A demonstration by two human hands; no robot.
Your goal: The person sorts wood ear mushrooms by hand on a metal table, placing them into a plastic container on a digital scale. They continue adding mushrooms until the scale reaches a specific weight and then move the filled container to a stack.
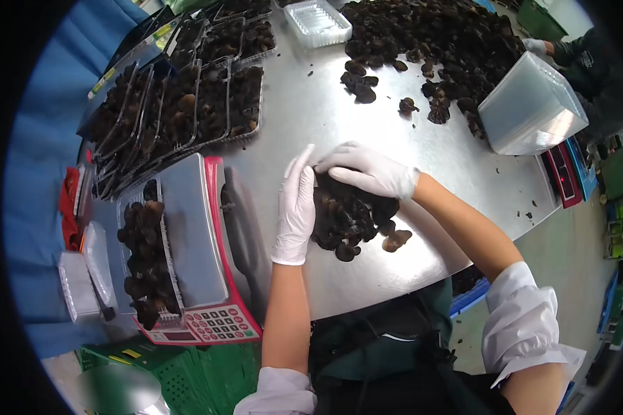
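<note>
A loose heap of dark wood ear mushrooms (pixel 349 218) lies on the metal table in front of me. My left hand (pixel 296 207), in a white glove, stands along the heap's left side with its fingers stretched out. From the right, my gloved right hand (pixel 374 169) lies over the top of the heap, its fingers extended and slightly curved; the tips partly hide behind mushrooms. On the left, a pink-framed digital scale (pixel 223 277) carries a clear plastic tray (pixel 169 256) filled with wood ear mushrooms.
Filled clear trays (pixel 208 104) crowd the upper left. Stacked plastic trays (pixel 317 24) stand at the back. A large mushroom pile (pixel 436 34) covers the far right, near another person's gloved hand (pixel 535 46). A stack of clear plastic (pixel 529 107) rests on a second scale (pixel 562 173).
</note>
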